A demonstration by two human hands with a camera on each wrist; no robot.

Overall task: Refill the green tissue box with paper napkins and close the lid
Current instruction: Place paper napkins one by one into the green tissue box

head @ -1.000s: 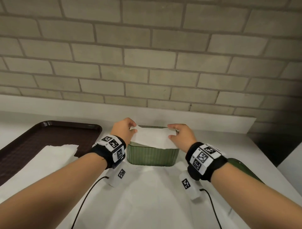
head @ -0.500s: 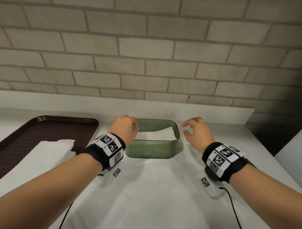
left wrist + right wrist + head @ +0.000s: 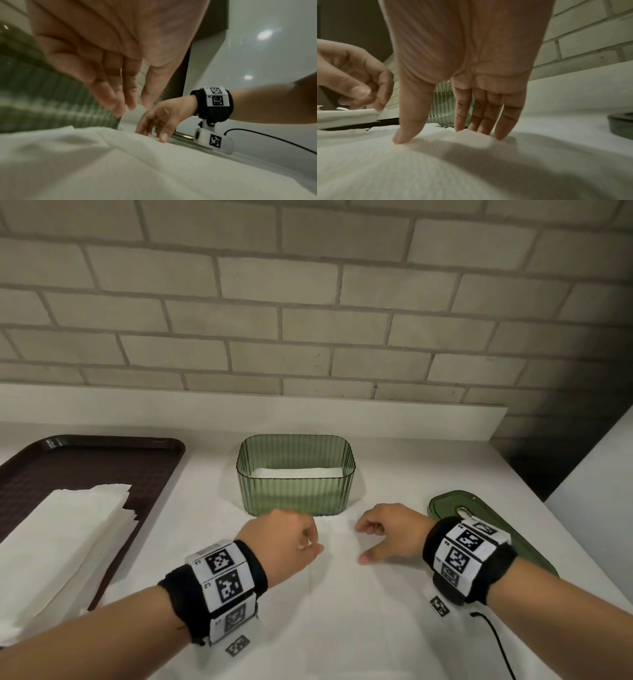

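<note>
Green tissue box (image 3: 296, 474) sits open against the back ledge, a few napkins low inside; both your hands are down on the spread napkin (image 3: 342, 611) before it, left hand (image 3: 284, 539) loosely curled, right hand (image 3: 387, 532) with straight fingertips pressing the sheet, neither gripping. Paper likely light, limp, tear-prone: pinch opposite edges. White counter (image 3: 411, 460), brick wall, lid (image 3: 479, 518) right, brown tray (image 3: 85, 460) with stack left.
</note>
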